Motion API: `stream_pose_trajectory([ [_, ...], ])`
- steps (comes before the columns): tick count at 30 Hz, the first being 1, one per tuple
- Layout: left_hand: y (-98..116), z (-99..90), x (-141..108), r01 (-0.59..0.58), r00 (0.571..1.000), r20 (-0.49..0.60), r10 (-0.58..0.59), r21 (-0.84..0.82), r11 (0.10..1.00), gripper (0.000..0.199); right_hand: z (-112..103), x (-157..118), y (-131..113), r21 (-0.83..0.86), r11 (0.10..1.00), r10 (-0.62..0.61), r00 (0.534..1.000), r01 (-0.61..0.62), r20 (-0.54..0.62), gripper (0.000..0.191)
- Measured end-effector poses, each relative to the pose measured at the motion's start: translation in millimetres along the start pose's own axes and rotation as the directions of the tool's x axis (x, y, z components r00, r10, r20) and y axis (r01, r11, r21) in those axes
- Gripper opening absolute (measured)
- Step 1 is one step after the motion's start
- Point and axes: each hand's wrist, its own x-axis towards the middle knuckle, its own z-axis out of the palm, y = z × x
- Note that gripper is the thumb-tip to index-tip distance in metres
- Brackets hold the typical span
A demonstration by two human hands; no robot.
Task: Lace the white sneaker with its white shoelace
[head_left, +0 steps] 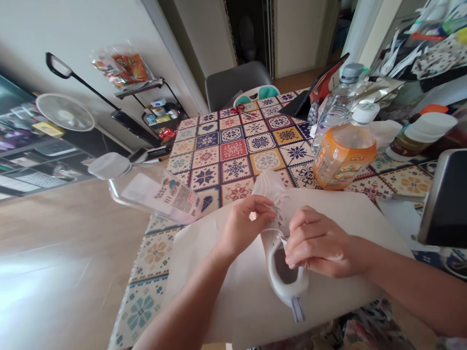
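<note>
A white shoe (282, 243) is lying on a sheet of white paper (343, 214) near the table's front edge, its long axis running from about 5 o'clock to 11 o'clock: the heel with its small striped pull tab is pointing toward the person, and the toe is pointing away toward the orange bottle (343, 153). The opening is facing up, and the laces are sitting over the middle of the shoe, right between the two hands.

The left hand (242, 226) is coming in from 9 o'clock of the shoe, its thumb and fingers closing in a pinch on a lace. The right hand (317, 243) is resting at 3 o'clock, its fingers curling over the side of the shoe and closing on the laces beside the opening.

The paper is covering the patterned tablecloth (233, 150). At 10 o'clock of the shoe a clear bottle (146, 187) with a white cap is lying on its side at the table's edge. Behind the orange bottle, at 1 o'clock, a clear water bottle (337, 102) is standing. Red scissors (241, 111) are lying far off at 12 o'clock.
</note>
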Motion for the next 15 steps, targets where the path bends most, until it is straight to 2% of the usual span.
stream_pose_trajectory([
  [2,2.1,-5.0,0.0,-0.108,0.992,-0.052,0.111,0.065,0.992,0.016,-0.8,-0.4,1.7,-0.091,0.995,0.048,0.999,-0.049,-0.012,0.005],
  [4,8.7,-11.9,-1.4,-0.258,0.958,-0.086,0.273,0.156,0.954,0.018,-1.4,-0.5,4.4,-0.19,0.975,0.117,0.993,-0.119,-0.023,0.003],
  [5,13.5,-15.7,-2.5,-0.331,0.936,-0.05,0.347,0.202,0.922,0.022,-1.8,-0.2,5.7,-0.226,0.962,0.154,0.988,-0.155,-0.022,0.004],
  [6,19.1,-19.5,-3.7,-0.387,0.92,0.04,0.389,0.242,0.89,0.026,-2.4,0.2,6.7,-0.242,0.953,0.182,0.983,-0.182,-0.02,0.005],
  [8,30.5,-25.7,-5.9,-0.467,0.874,0.285,0.394,0.27,0.842,0.027,-5.0,1.4,6.9,-0.203,0.956,0.213,0.977,-0.214,-0.024,0.007],
  [10,39.6,-29.1,-6.9,-0.484,0.837,0.43,0.338,0.293,0.825,0.02,-10.0,1.5,4.4,-0.031,0.97,0.243,0.97,-0.243,-0.004,0.012],
  [13,45.6,-29.1,-6.2,-0.46,0.835,0.476,0.275,0.329,0.825,0.016,-20.4,-2.8,-0.4,0.268,0.926,0.238,0.962,-0.266,0.134,0.034],
  [15,45.6,-27.8,-5.2,-0.453,0.837,0.479,0.263,0.339,0.825,0.019,-26.4,-7.0,-0.2,0.246,0.919,0.269,0.946,-0.308,0.178,0.049],
])
